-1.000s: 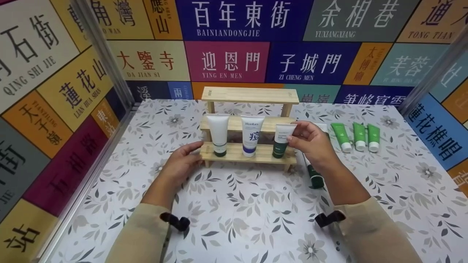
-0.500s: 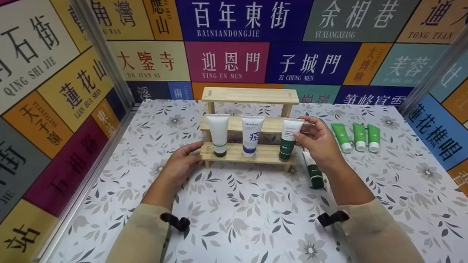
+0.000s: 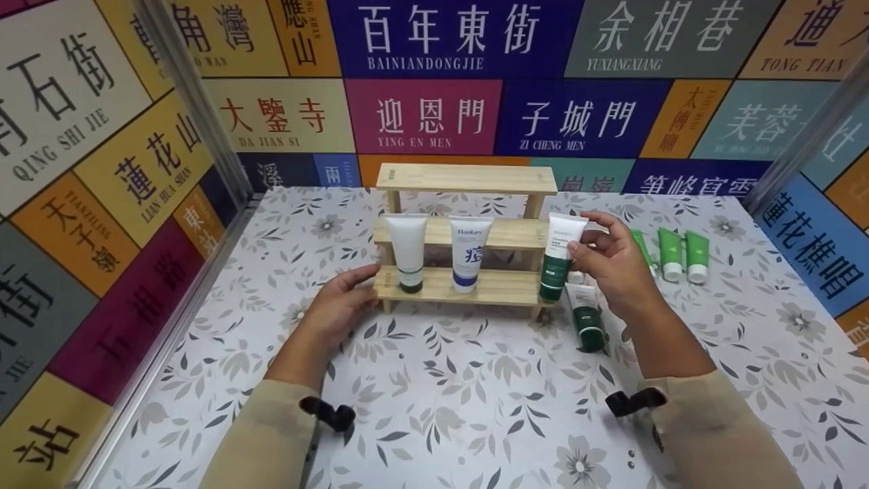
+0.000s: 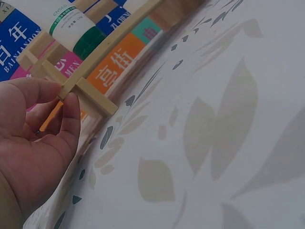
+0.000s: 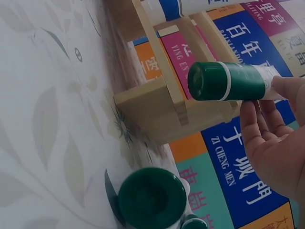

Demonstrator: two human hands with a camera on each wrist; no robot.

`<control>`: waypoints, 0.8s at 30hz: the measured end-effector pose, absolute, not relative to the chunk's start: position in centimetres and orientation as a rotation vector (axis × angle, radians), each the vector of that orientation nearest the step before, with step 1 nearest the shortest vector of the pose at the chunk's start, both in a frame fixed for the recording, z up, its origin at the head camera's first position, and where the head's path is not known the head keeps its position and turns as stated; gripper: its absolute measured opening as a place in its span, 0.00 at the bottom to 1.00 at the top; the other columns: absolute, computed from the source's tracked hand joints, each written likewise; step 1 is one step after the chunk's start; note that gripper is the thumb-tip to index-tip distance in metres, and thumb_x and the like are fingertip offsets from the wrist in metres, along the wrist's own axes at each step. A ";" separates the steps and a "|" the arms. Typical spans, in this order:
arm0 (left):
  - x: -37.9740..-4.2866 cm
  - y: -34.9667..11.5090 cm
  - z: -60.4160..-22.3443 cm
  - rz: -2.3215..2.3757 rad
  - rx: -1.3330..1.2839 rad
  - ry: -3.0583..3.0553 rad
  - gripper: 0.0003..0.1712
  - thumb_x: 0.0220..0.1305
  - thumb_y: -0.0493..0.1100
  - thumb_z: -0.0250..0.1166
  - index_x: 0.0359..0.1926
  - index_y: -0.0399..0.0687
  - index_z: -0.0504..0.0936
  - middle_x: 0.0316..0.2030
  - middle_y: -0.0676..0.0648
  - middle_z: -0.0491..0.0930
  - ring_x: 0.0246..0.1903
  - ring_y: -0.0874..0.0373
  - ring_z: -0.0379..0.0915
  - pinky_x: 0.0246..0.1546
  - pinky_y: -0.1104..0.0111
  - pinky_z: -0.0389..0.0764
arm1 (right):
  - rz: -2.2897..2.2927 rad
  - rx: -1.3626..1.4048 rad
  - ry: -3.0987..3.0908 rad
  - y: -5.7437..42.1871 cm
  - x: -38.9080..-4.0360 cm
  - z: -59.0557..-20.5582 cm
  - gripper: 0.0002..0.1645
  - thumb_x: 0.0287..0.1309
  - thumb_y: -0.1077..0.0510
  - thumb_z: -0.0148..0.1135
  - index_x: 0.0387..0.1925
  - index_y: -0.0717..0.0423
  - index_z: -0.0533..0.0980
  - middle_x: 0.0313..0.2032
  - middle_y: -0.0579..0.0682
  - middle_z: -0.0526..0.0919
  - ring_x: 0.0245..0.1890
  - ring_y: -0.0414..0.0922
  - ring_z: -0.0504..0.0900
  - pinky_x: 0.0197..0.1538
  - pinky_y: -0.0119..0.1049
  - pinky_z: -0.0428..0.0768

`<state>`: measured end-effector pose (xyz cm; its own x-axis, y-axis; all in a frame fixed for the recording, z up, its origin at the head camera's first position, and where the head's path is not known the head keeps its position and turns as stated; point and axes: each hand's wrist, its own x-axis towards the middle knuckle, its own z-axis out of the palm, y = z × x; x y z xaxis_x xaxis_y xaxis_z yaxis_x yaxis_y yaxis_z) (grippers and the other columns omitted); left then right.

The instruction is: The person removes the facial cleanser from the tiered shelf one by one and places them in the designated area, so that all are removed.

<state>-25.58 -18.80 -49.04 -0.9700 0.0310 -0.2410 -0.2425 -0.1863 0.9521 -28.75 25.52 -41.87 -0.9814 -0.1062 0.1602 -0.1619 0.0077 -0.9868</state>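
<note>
My right hand (image 3: 614, 268) pinches a white-and-dark-green squeeze tube (image 3: 555, 272) by its white upper part, cap down, at the right end of the wooden tiered rack (image 3: 502, 291). In the right wrist view the base of this tube's cap (image 5: 198, 81) shows, off the shelf. Thumb and fingers of my left hand (image 3: 336, 309) pinch the left end of the rack's lowest shelf, as the left wrist view shows at the rack's corner (image 4: 71, 86). On that shelf stand a white tube with a green cap (image 3: 409, 244) and a white tube with a blue cap (image 3: 468, 244).
Another white-and-green tube (image 3: 588, 326) lies on the patterned tabletop (image 3: 441, 407), right of the rack. Behind my right hand, a white cap (image 3: 576, 277) shows partly. Several light-green tubes (image 3: 697, 255) lie farther right. Printed wall panels (image 3: 421, 115) rise behind.
My right hand has moved right with the green-and-white tube, from over the lowest shelf to its right end. My left hand stays at the rack's left end.
</note>
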 end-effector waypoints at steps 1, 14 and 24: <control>-25.5 -18.8 -49.0 2.280 -0.254 1.876 0.29 0.71 0.31 0.63 0.72 0.47 0.77 0.70 0.41 0.79 0.58 0.55 0.84 0.56 0.71 0.85 | 2.160 0.285 -2.210 25.8 -28.8 -41.8 0.33 0.72 0.60 0.68 0.73 0.45 0.68 0.48 0.49 0.82 0.43 0.42 0.84 0.43 0.32 0.88; -25.5 -18.4 -49.0 2.303 -0.231 1.880 0.31 0.71 0.30 0.63 0.73 0.41 0.75 0.72 0.38 0.76 0.52 0.58 0.84 0.50 0.74 0.84 | 2.385 0.279 -2.076 30.2 -28.7 -41.9 0.30 0.72 0.60 0.68 0.71 0.43 0.71 0.49 0.48 0.82 0.46 0.40 0.85 0.43 0.31 0.88; -25.4 -18.6 -48.9 2.300 -0.240 1.875 0.29 0.72 0.31 0.63 0.73 0.43 0.76 0.72 0.41 0.76 0.56 0.57 0.84 0.54 0.73 0.84 | 2.507 0.219 -2.064 33.8 -28.5 -41.9 0.31 0.74 0.62 0.65 0.72 0.42 0.68 0.49 0.47 0.82 0.45 0.40 0.87 0.46 0.32 0.90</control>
<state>-25.44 -18.64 -48.88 -0.9736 0.0259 -0.2268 -0.2274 -0.1986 0.9533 -28.46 33.77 -41.90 -0.9846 -0.1717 0.0317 0.0018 -0.1920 -0.9814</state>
